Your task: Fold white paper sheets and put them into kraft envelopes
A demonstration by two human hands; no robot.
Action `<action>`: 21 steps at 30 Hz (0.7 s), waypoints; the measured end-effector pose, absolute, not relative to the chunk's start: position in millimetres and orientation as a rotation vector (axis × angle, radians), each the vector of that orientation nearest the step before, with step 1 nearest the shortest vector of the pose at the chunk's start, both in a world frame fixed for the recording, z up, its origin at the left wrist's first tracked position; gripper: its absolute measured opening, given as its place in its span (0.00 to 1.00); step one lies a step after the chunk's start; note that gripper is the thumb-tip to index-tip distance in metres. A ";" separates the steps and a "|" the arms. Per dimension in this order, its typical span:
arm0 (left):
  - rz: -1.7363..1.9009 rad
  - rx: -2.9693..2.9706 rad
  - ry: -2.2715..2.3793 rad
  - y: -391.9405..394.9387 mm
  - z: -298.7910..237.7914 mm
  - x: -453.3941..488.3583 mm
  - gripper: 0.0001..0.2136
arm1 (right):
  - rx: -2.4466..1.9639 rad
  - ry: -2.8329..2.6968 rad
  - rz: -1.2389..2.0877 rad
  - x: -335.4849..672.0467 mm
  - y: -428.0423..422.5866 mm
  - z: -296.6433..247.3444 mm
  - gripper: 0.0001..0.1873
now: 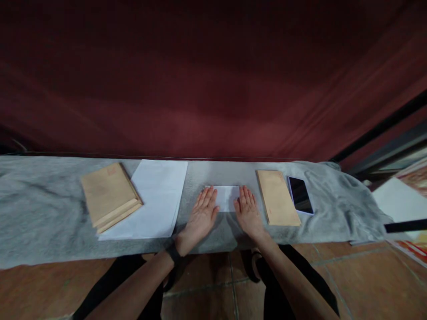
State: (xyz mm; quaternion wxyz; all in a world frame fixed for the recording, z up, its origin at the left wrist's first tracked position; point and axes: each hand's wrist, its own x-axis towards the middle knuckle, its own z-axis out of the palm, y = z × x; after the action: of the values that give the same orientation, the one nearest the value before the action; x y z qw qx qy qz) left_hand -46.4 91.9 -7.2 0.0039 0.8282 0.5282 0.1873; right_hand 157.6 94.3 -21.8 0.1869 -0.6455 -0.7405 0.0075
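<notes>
A small folded sheet of white paper (227,198) lies flat in the middle of the grey cloth (213,235). My left hand (203,211) rests flat on its left end, fingers stretched out. On the right end lies my right hand (248,213), also flat, with the thumb pointing inward. The hands cover both short ends of the paper; its middle shows between them. Close to my right hand is a flat stack of brown envelopes (278,198).
To the left, a pile of brown envelopes (110,193) overlaps a stack of larger white sheets (158,200). A phone (300,195) lies right of the other envelopes. Behind the narrow cloth-covered surface hangs a dark red curtain-like backdrop (213,98). Printed sheets (403,200) stand at far right.
</notes>
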 end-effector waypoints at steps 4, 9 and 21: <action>0.538 2.660 1.449 77.6 -13.1 -33.4 0.28 | -1.507 -2.268 0.143 142.2 87.4 -20.5 0.30; 0.476 2.710 1.463 68.9 -20.5 -33.6 0.28 | -1.460 -2.325 0.078 134.5 76.6 -27.7 0.30; 0.449 2.625 1.684 65.8 -22.2 -47.5 0.34 | -1.699 -2.240 -0.097 146.8 77.4 -33.7 0.35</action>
State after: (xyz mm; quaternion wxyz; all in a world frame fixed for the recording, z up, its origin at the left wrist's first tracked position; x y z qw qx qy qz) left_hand -47.5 65.8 -22.2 -0.0047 0.8331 0.5344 0.1426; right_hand 146.8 77.4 -33.7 0.1636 -0.5958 -0.7856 -0.0339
